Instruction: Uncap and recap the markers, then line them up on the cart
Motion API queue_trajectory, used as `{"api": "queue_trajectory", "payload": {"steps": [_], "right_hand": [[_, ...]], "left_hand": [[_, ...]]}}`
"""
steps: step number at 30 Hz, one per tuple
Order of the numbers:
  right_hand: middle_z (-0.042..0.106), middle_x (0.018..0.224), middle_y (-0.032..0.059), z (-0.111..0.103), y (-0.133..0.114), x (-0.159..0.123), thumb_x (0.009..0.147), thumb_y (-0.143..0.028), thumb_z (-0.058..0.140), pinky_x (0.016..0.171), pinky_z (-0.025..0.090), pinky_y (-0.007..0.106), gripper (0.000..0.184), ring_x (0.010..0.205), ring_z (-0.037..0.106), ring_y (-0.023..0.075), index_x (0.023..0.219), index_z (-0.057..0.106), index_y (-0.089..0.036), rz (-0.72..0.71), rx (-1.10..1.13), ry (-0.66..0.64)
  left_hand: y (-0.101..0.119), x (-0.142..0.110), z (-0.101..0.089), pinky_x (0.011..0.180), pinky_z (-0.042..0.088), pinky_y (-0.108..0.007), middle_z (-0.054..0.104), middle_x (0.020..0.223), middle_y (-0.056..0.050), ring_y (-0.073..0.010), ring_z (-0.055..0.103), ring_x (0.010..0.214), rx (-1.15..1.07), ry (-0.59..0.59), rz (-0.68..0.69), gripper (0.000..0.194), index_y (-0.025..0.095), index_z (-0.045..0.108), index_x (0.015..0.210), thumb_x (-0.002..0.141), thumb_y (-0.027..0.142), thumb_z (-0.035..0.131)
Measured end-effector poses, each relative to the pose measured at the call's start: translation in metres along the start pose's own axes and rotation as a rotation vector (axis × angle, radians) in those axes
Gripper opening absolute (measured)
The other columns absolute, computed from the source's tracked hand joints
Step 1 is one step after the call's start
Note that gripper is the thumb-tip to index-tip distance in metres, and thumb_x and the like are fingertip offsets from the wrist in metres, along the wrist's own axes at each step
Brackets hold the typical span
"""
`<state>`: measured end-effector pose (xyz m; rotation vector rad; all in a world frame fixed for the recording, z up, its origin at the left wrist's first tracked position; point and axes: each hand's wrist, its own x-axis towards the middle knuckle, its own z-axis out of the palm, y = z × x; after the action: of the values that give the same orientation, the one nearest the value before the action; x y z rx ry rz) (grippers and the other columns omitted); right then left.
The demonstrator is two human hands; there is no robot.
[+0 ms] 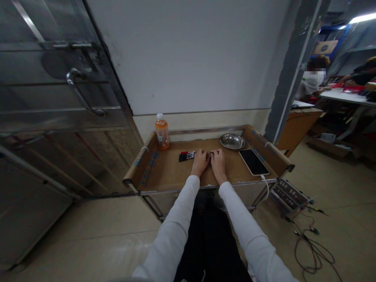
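Note:
Several black markers and a red one [186, 156] lie side by side on the cardboard-lined cart top [173, 176]. My left hand [200, 161] rests over their right ends, its fingers bent down and closed on them. Close by on the right is my right hand [217, 161], with its fingers curled and pressed down. A small dark piece shows between the fingertips of both hands, but what it belongs to is hidden. Right of my hands lies a phone [254, 162] with a white cable plugged in. Behind it sits a shallow round metal dish [232, 141].
An orange drink bottle [162, 132] stands at the cart's back left. Rolled cardboard edges [268, 149] border both sides. A metal door [58, 86] is on the left. A power strip box [289, 196] and cables lie on the floor. People sit at tables far right.

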<state>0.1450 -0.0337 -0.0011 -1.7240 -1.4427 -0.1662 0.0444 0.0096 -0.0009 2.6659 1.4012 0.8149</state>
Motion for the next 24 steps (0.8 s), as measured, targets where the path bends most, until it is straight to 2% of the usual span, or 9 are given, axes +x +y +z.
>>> {"api": "queue_trajectory", "payload": {"steps": [4,8,16,21,24], "right_hand": [[0.055,0.103,0.013,-0.002,0.0,-0.003,0.091,-0.015,0.036,0.09,0.041,0.035,0.028,0.098,0.05,0.0213,0.098,0.063,-0.013,0.027,-0.013,0.032],[0.055,0.102,0.0115,-0.001,0.0,-0.004,0.092,-0.015,0.035,0.09,0.042,0.034,0.028,0.096,0.051,0.0205,0.098,0.063,-0.014,0.013,-0.006,0.048],[0.056,0.105,0.0113,0.001,-0.003,-0.003,0.091,-0.012,0.036,0.088,0.043,0.032,0.028,0.095,0.054,0.0195,0.101,0.063,-0.014,-0.078,-0.038,-0.043],[0.056,0.103,0.0112,-0.002,-0.003,-0.003,0.092,-0.015,0.037,0.089,0.043,0.033,0.027,0.094,0.054,0.02,0.099,0.063,-0.014,-0.027,-0.033,0.008],[0.057,0.103,0.0117,-0.002,-0.005,-0.002,0.091,-0.015,0.038,0.089,0.043,0.032,0.026,0.095,0.055,0.0197,0.099,0.063,-0.013,-0.045,0.009,-0.005]], "left_hand": [[0.002,-0.009,-0.006,0.092,0.041,-0.037,0.057,0.104,-0.011,-0.0214,0.054,0.102,0.002,0.035,0.008,0.015,0.015,0.054,0.099,0.095,0.023,0.042],[0.002,-0.019,-0.013,0.09,0.041,-0.034,0.059,0.106,-0.01,-0.0207,0.055,0.1,0.036,0.09,-0.028,0.014,0.017,0.053,0.102,0.095,0.021,0.041],[0.005,-0.021,-0.02,0.087,0.042,-0.035,0.061,0.103,-0.01,-0.0231,0.056,0.098,0.017,0.099,-0.034,0.016,0.017,0.056,0.1,0.095,0.023,0.042],[0.004,-0.022,-0.021,0.087,0.043,-0.035,0.061,0.102,-0.01,-0.0228,0.057,0.096,0.037,0.131,-0.062,0.018,0.017,0.057,0.102,0.095,0.025,0.042],[0.004,-0.022,-0.021,0.085,0.043,-0.031,0.062,0.102,-0.009,-0.0208,0.058,0.096,0.032,0.098,-0.052,0.016,0.017,0.056,0.102,0.095,0.023,0.042]]}}
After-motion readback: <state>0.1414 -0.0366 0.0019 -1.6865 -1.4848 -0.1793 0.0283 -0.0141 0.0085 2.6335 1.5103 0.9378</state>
